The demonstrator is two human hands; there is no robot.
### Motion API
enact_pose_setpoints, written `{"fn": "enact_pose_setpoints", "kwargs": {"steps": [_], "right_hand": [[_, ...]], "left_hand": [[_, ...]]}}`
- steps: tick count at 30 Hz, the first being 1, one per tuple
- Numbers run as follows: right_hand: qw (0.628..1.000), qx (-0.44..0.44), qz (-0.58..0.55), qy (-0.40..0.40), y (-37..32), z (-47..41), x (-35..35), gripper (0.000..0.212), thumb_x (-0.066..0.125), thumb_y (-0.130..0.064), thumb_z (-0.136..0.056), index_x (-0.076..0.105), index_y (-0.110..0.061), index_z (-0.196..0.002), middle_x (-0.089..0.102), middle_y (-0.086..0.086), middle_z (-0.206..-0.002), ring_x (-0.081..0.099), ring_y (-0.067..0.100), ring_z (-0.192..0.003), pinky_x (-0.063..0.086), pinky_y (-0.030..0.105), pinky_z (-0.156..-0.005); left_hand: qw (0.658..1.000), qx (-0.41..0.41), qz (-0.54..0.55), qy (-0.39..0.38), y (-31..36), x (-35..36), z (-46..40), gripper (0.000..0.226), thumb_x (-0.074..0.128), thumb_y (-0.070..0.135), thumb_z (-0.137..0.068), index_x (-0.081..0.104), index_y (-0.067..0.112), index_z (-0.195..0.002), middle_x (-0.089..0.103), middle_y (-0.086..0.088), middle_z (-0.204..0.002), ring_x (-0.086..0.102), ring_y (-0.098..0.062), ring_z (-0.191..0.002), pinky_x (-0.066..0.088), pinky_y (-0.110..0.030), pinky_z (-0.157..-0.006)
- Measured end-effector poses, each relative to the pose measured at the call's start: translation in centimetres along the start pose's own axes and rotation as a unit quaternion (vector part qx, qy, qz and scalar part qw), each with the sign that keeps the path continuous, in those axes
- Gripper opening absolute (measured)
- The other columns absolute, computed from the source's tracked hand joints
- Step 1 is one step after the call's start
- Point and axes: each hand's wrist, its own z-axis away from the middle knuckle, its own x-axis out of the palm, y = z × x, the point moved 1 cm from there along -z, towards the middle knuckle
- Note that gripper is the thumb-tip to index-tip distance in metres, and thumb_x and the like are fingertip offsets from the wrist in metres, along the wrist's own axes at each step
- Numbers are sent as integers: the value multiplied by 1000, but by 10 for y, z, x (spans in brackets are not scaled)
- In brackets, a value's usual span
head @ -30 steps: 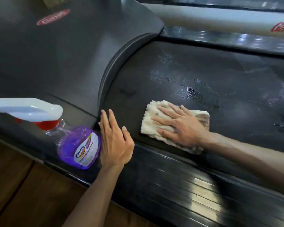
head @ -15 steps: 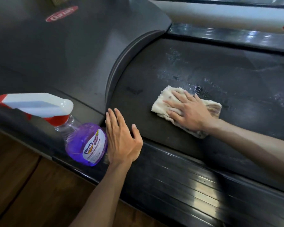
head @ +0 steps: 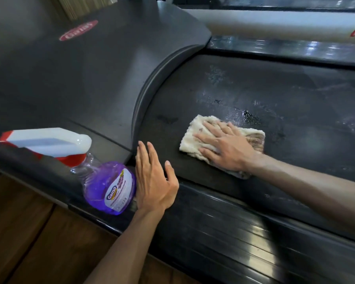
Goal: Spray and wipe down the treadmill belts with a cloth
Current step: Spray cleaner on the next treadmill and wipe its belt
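Observation:
The black treadmill belt fills the middle and right of the view, with wet spray patches shining on it. A folded cream cloth, soiled at its right end, lies flat on the belt. My right hand presses down on the cloth with straight, spread fingers. My left hand rests flat on the near side rail at the belt's edge, fingers straight. A spray bottle of purple liquid with a white and red trigger head stands right next to my left hand, on its left.
The dark motor cover with a red logo rises left of the belt. A ribbed glossy side rail runs along the near edge. Wooden floor lies below left. A second treadmill's rail runs beyond the far edge.
My right hand has slid the cloth away from me across the belt, toward the wet patch. My left hand and the bottle have kept their places on the rail.

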Motion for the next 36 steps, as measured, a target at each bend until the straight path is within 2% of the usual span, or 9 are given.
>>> {"fn": "enact_pose_setpoints", "kwargs": {"steps": [4, 8, 10, 16, 20, 22, 26, 31, 36], "right_hand": [[995, -99, -9, -9, 8, 20, 6, 63, 19, -76, -97, 34, -53, -154, 16, -11, -171, 6, 18, -159, 5, 48, -129], [999, -32, -36, -6, 16, 15, -2, 80, 4, -87, -87, 35, -53, -153, 17, -12, -171, 8, 20, -159, 9, 52, -128], [999, -9, -37, -4, 14, 14, -2, 79, 7, -87, -86, 34, -54, -153, 16, -14, -170, 9, 20, -159, 8, 50, -128], [999, -12, -51, -11, 21, 2, -6, 91, -5, -92, -79, 34, -55, -153, 16, -13, -170, 9, 19, -159, 7, 49, -128], [999, 3, -47, -14, 17, -11, -7, 78, 11, -86, -83, 35, -56, -151, 18, -14, -170, 10, 19, -159, 7, 51, -128], [999, 13, -44, -14, 13, -17, -8, 78, 11, -81, -82, 34, -56, -152, 17, -13, -171, 10, 20, -159, 5, 51, -128], [999, 13, -40, -3, 4, -25, -6, 78, 13, -76, -82, 36, -53, -152, 17, -11, -171, 10, 23, -159, 4, 51, -128], [999, 14, -37, 10, 8, -30, 0, 71, 15, -76, -85, 34, -57, -151, 15, -14, -170, 8, 20, -159, 3, 46, -128], [999, 5, -34, 24, 8, -32, 3, 67, 16, -77, -87, 34, -59, -150, 18, -15, -170, 10, 19, -159, 7, 47, -128]], "left_hand": [[999, 39, -27, -20, 12, -10, -2, 78, 27, 42, -95, 8, 6, -162, -5, -12, -170, -2, -23, -157, 4, -38, -128], [997, 77, -5, -1, 53, -34, -22, 76, 27, 40, -96, 10, 7, -162, -1, -10, -170, -3, -20, -157, 4, -37, -127], [996, 87, -12, 5, 74, -51, -37, 73, 28, 37, -98, 13, 6, -161, 6, -10, -170, 1, -20, -157, 5, -37, -127], [976, 176, -109, -61, 127, -109, -73, 57, 38, 35, -106, 32, 7, -155, 27, -9, -164, 23, -24, -152, 17, -39, -123], [935, 242, -225, -131, 152, -145, -112, 48, 42, 48, -102, 63, 15, -129, 61, -4, -135, 53, -27, -128, 34, -40, -110], [912, 264, -275, -150, 157, -159, -137, 49, 45, 53, -100, 65, 16, -127, 63, -4, -130, 56, -28, -124, 39, -41, -105], [874, 314, -305, -210, 145, -171, -168, 54, 49, 51, -100, 52, 19, -143, 51, -3, -147, 48, -23, -134, 39, -39, -112], [831, 372, -315, -267, 109, -172, -181, 53, 48, 51, -100, 48, 25, -146, 43, 4, -154, 40, -17, -141, 32, -35, -117], [854, 386, -237, -257, 46, -177, -191, 66, 42, 63, -93, 54, 21, -143, 50, 3, -150, 46, -15, -138, 33, -37, -118]]}}
